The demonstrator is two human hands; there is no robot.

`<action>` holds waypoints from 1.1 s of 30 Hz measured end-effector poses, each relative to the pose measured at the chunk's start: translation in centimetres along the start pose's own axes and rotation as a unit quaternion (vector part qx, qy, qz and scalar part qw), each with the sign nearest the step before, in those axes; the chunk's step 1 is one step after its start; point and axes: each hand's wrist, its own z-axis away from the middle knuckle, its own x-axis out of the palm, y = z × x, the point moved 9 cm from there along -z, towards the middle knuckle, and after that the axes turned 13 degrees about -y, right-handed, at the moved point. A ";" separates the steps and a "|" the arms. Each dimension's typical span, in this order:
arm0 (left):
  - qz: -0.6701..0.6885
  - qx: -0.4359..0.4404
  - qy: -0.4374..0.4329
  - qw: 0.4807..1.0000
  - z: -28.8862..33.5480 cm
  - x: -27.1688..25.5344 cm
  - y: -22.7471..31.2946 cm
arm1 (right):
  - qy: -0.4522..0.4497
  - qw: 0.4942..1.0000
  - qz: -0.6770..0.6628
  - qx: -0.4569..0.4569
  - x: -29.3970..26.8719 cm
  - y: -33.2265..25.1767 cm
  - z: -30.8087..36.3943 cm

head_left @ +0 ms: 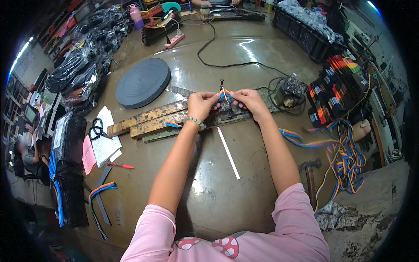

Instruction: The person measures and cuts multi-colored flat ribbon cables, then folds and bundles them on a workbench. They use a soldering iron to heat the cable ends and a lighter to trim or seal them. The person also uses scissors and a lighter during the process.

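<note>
My left hand (201,106), with a beaded bracelet at the wrist, pinches a blue, orange and yellow striped strap (229,94). Facing it, my right hand (249,102) grips the same strap with closed fingertips. Between the hands the strap peaks beside a small upright dark metal post (221,82). A loose strap end pokes out under my left wrist, and more strap trails right past my right forearm. Worn wooden boards (148,123) lie beneath my hands. A narrow white strip (228,153) rests on the table between my forearms.
A big grey roll of webbing (143,83) lies at back left. Black scissors (97,129), papers and a red pen (120,165) are left. To the right are a hammer (310,174), a tangled strap pile (347,159) and a dark, corded block-like device (291,92). A co-worker's hands show at the far edge.
</note>
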 end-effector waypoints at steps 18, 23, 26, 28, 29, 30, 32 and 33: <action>-0.006 -0.006 -0.011 1.000 -0.1 0.2 -0.1 | -0.019 0.999 0.017 -0.020 0.4 -0.1 -0.3; 0.003 -0.009 -0.013 1.000 -0.1 0.2 -0.2 | -0.012 1.000 0.004 -0.023 0.4 -0.2 -0.1; 0.015 0.008 -0.017 1.000 -0.4 0.0 -0.5 | -0.013 1.000 0.008 -0.026 0.2 0.1 -0.3; -0.005 0.014 -0.014 1.000 -0.6 0.0 -0.6 | -0.018 0.999 0.025 -0.024 0.2 0.4 -0.6; -0.016 0.026 -0.011 0.999 -0.6 0.1 -0.4 | -0.019 0.999 0.036 -0.021 0.2 0.5 -0.7; -0.010 0.026 -0.017 0.999 -0.6 0.3 -0.3 | -0.021 0.998 0.043 -0.029 0.3 0.3 -0.6; -0.003 -0.002 -0.024 1.000 -0.1 0.3 0.1 | 0.009 0.998 0.055 -0.032 -0.3 -0.7 0.2; -0.036 0.033 -0.024 0.999 0.9 0.1 1.5 | 0.030 0.997 0.063 -0.012 -0.5 -1.3 1.0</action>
